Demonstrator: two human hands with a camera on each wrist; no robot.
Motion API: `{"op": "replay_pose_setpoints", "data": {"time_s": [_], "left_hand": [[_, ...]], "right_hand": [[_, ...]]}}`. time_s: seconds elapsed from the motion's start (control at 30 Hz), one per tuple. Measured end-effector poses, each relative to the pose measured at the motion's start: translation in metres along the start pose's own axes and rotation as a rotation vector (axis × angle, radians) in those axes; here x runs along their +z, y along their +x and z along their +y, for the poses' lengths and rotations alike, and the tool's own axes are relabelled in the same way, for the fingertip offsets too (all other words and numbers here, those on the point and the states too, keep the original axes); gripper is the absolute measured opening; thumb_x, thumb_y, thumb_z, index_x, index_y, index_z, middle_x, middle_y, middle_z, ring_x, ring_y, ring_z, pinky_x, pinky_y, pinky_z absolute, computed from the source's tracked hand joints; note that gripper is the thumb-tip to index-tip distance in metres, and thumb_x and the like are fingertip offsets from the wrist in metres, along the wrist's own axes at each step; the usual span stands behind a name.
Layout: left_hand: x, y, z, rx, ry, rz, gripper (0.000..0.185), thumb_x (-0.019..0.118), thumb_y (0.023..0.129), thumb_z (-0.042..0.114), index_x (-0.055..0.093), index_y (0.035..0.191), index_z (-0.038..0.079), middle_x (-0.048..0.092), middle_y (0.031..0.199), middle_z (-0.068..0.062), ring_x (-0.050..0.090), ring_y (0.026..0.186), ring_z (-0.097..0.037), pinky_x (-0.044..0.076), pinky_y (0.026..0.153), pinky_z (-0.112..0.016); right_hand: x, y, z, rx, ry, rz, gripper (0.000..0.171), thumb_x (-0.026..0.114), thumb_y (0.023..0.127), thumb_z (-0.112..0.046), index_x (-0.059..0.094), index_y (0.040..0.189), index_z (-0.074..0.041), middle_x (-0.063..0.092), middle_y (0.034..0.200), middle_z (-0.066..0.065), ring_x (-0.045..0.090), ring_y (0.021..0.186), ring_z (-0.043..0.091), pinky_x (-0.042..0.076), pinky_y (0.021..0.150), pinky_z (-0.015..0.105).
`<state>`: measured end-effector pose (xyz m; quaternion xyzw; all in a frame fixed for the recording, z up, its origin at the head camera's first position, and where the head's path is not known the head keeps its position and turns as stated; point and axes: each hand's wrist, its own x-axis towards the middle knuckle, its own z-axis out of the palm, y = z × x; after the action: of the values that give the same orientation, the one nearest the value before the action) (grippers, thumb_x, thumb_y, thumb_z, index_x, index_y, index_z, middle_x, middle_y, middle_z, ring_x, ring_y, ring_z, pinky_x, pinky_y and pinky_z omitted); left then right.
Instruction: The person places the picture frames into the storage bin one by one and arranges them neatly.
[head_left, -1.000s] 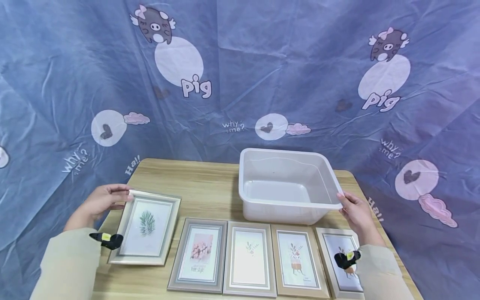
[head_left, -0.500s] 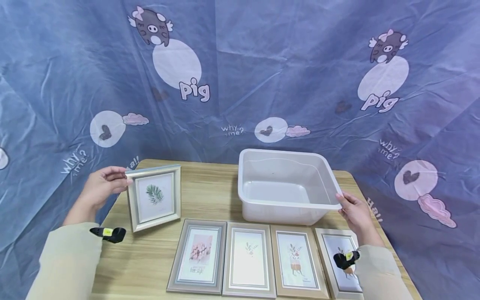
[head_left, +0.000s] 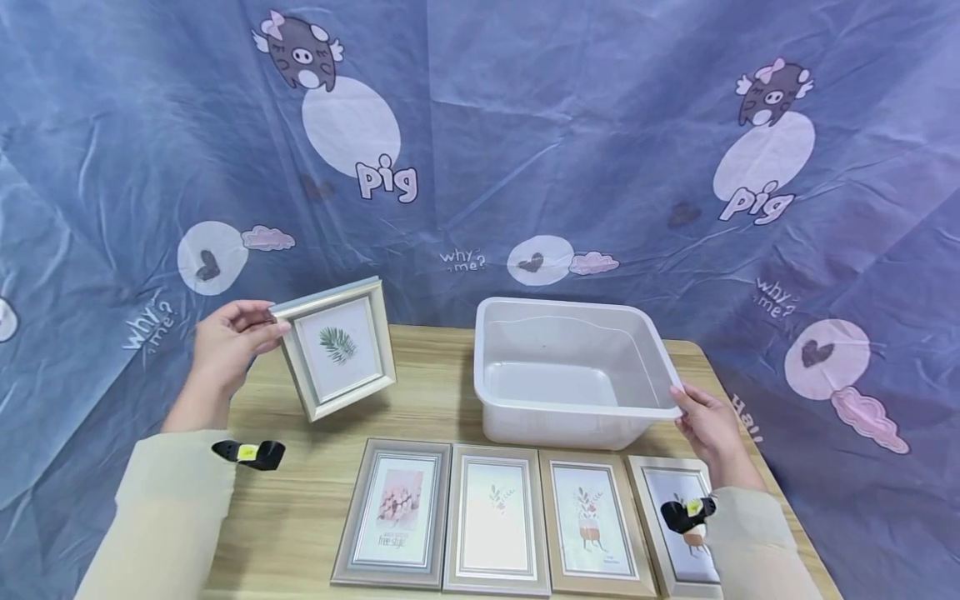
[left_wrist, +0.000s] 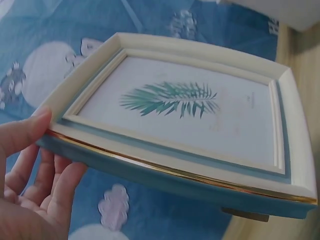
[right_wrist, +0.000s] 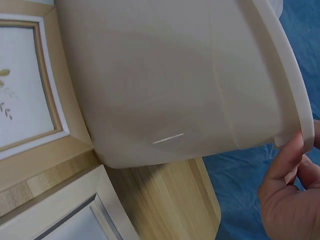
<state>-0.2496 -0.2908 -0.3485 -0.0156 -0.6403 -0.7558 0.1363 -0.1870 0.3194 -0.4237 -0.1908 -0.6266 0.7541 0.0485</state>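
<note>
A cream picture frame with a green leaf print (head_left: 337, 346) is raised and tilted above the left part of the table. My left hand (head_left: 230, 346) pinches its upper left corner, thumb on the front. In the left wrist view the picture frame (left_wrist: 170, 107) shows a gold line and blue side, with fingertips behind it. My right hand (head_left: 708, 425) pinches the near right corner of the rim of a white plastic tub (head_left: 577, 410). Seen from the right wrist, the fingers (right_wrist: 285, 162) grip under the tub's lip (right_wrist: 292, 65). Nothing lies inside the tub.
Several picture frames lie face up in a row along the near side: a grey one (head_left: 348, 533), a silvery one (head_left: 497, 583), a tan one (head_left: 558, 525) and a pale one (head_left: 647, 500) partly behind the right wrist. A blue patterned cloth (head_left: 480, 150) hangs behind the wooden table (head_left: 435, 375).
My left hand has lifted the leaf picture frame from the table, tipping it upright, and moved it up and to the right. My right hand stays on the tub's rim.
</note>
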Motion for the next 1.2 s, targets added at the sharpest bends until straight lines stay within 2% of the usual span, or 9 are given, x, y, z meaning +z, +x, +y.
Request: {"op": "replay_pose_setpoints", "data": {"time_s": [0.3, 0.37, 0.67, 0.9, 1.03, 1.2], "left_hand": [[0.039, -0.005, 0.017, 0.061, -0.079, 0.036, 0.031, 0.068, 0.063, -0.013, 0.059, 0.089, 0.000, 0.060, 0.072, -0.004, 0.060, 0.063, -0.010, 0.051, 0.052, -0.024], [0.048, -0.005, 0.022, 0.067, -0.065, 0.047, 0.031, 0.069, 0.063, -0.011, 0.059, 0.090, 0.001, 0.060, 0.072, -0.003, 0.060, 0.064, -0.010, 0.051, 0.052, -0.024], [0.086, 0.001, 0.051, 0.095, -0.067, 0.097, 0.032, 0.072, 0.061, -0.007, 0.059, 0.089, 0.002, 0.056, 0.074, -0.005, 0.057, 0.064, -0.012, 0.051, 0.050, -0.023], [0.122, 0.007, 0.070, 0.131, -0.112, 0.134, 0.033, 0.074, 0.058, -0.008, 0.060, 0.086, 0.002, 0.057, 0.074, -0.007, 0.058, 0.064, -0.014, 0.051, 0.051, -0.026], [0.143, 0.009, 0.075, 0.151, -0.136, 0.155, 0.033, 0.074, 0.057, -0.009, 0.060, 0.084, 0.002, 0.057, 0.074, -0.008, 0.058, 0.065, -0.016, 0.051, 0.051, -0.027], [0.171, 0.010, 0.073, 0.164, -0.136, 0.155, 0.031, 0.074, 0.057, -0.008, 0.060, 0.082, 0.004, 0.058, 0.075, -0.009, 0.059, 0.065, -0.017, 0.052, 0.051, -0.029]], "right_hand": [[-0.004, 0.002, 0.000, 0.050, 0.058, -0.036, 0.014, 0.062, 0.079, -0.013, 0.067, 0.078, -0.026, 0.059, 0.071, -0.003, 0.049, 0.055, 0.004, 0.043, 0.045, 0.013], [-0.004, 0.002, 0.000, 0.054, 0.066, -0.042, 0.015, 0.061, 0.079, -0.013, 0.067, 0.077, -0.026, 0.059, 0.070, -0.003, 0.049, 0.055, 0.004, 0.043, 0.044, 0.013], [-0.004, 0.002, 0.000, 0.083, 0.096, -0.047, 0.017, 0.061, 0.079, -0.011, 0.068, 0.077, -0.027, 0.058, 0.068, -0.002, 0.048, 0.052, 0.004, 0.043, 0.044, 0.013], [-0.004, 0.003, -0.002, 0.084, 0.097, -0.045, 0.016, 0.061, 0.079, -0.012, 0.067, 0.077, -0.027, 0.058, 0.070, -0.002, 0.048, 0.053, 0.004, 0.043, 0.044, 0.014], [-0.004, 0.003, -0.001, 0.081, 0.093, -0.040, 0.016, 0.062, 0.079, -0.012, 0.066, 0.077, -0.027, 0.058, 0.071, -0.002, 0.048, 0.053, 0.004, 0.043, 0.044, 0.014], [-0.004, 0.004, 0.001, 0.074, 0.103, -0.045, 0.015, 0.062, 0.078, -0.012, 0.067, 0.077, -0.026, 0.059, 0.070, -0.002, 0.049, 0.053, 0.004, 0.043, 0.044, 0.014]]}}
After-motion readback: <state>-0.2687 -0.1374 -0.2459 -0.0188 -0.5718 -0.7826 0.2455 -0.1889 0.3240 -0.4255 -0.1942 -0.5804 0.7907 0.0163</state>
